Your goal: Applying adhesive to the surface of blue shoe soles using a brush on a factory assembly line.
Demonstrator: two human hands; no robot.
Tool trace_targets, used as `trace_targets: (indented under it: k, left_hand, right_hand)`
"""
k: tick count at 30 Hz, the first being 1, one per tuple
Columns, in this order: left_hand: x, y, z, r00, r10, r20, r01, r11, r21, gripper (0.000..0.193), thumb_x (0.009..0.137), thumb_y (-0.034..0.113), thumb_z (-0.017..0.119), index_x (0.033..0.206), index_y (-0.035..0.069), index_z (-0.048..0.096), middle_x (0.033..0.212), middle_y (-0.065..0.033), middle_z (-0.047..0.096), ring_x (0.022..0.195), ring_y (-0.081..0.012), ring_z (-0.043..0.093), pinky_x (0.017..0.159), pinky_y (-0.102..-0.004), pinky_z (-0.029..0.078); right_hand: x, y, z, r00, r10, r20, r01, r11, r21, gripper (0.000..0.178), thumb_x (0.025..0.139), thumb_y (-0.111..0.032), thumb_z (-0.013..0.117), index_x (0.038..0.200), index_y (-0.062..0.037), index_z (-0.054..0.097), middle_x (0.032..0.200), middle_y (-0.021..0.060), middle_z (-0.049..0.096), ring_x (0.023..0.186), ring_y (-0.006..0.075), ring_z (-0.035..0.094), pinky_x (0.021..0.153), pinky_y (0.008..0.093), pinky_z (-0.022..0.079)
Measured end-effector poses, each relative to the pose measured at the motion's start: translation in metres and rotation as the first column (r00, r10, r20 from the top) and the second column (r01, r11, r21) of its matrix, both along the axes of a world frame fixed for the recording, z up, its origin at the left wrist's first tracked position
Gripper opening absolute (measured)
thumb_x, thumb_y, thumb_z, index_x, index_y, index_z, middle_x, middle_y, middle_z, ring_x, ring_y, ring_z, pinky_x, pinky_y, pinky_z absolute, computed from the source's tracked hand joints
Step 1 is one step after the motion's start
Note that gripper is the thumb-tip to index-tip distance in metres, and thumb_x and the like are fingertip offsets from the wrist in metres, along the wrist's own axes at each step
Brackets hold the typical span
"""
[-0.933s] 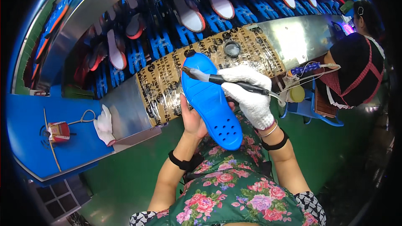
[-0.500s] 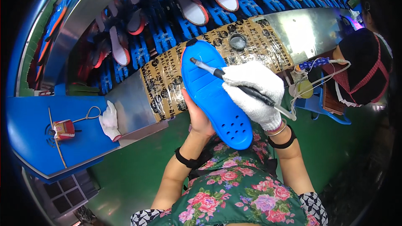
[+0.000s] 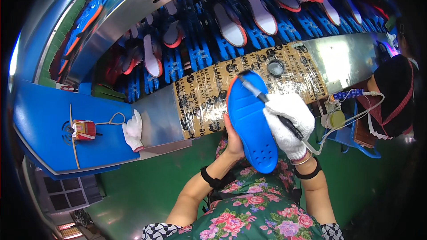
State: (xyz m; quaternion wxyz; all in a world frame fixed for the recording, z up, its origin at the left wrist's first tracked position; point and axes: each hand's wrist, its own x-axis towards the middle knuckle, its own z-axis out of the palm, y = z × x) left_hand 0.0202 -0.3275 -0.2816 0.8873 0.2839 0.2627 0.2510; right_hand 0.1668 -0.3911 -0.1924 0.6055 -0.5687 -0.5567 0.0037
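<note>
A blue insole (image 3: 250, 118) with grooves across its middle and several small holes at its near end is held up over my lap. My bare left hand (image 3: 234, 138) grips it by its left edge, the fingers hidden underneath. In my white-gloved right hand (image 3: 290, 120) is a brush (image 3: 255, 90) with a dark handle and a thin pale tube running from its back end. The bristles touch the insole's far end, near the rim. A reddish edge shows along the insole's upper left side.
Beyond my hands runs a metal ledge (image 3: 153, 113) covered partly with printed brown tape (image 3: 200, 102), carrying a small round dish (image 3: 275, 67). Behind it, soles sit on blue racks (image 3: 200, 58). A spare glove (image 3: 133, 131) and red box (image 3: 84, 130) lie left. Another person (image 3: 391, 98) is at right.
The brush tip has moved from the insole's upper face to its far end near the rim. The insole is turned slightly more upright. The whole view has shifted.
</note>
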Motion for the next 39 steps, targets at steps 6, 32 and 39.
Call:
trace_targets:
  k: [6, 32, 39]
  left_hand:
    - [-0.007, 0.012, -0.012, 0.999, 0.011, 0.033, -0.012, 0.999, 0.041, 0.101, 0.091, 0.086, 0.02, 0.155, 0.008, 0.031, 0.149, -0.015, 0.049, 0.134, -0.0298, 0.051, 0.113, -0.0472, 0.043]
    - [-0.013, 0.043, -0.023, 0.984, 0.175, 0.045, -0.172, 0.983, -0.063, 0.117, 0.075, 0.099, 0.027, 0.146, 0.007, 0.041, 0.127, -0.0211, 0.062, 0.11, -0.0339, 0.065, 0.095, -0.0498, 0.054]
    - [-0.008, 0.047, -0.012, 0.874, -0.121, 0.47, 0.176, 0.982, -0.073, 0.126, 0.068, 0.103, 0.031, 0.138, -0.002, 0.044, 0.113, -0.0271, 0.065, 0.094, -0.0358, 0.07, 0.081, -0.0473, 0.06]
  right_hand:
    - [-0.019, 0.0, 0.003, 0.959, 0.198, 0.203, -0.192, 0.98, -0.049, 0.028, 0.072, -0.001, 0.081, 0.099, -0.0092, 0.076, 0.098, 0.0117, 0.075, 0.086, 0.0284, 0.072, 0.075, 0.0376, 0.056]
    - [-0.002, -0.007, -0.031, 0.963, 0.266, -0.042, -0.264, 0.964, 0.034, 0.029, 0.074, -0.004, 0.08, 0.102, -0.0097, 0.077, 0.102, 0.0097, 0.076, 0.086, 0.0253, 0.072, 0.074, 0.0373, 0.055]
    - [-0.012, -0.021, -0.033, 0.913, 0.408, 0.02, -0.408, 0.913, -0.009, 0.027, 0.077, -0.01, 0.08, 0.105, -0.0118, 0.077, 0.104, 0.0065, 0.075, 0.087, 0.0249, 0.071, 0.077, 0.0371, 0.057]
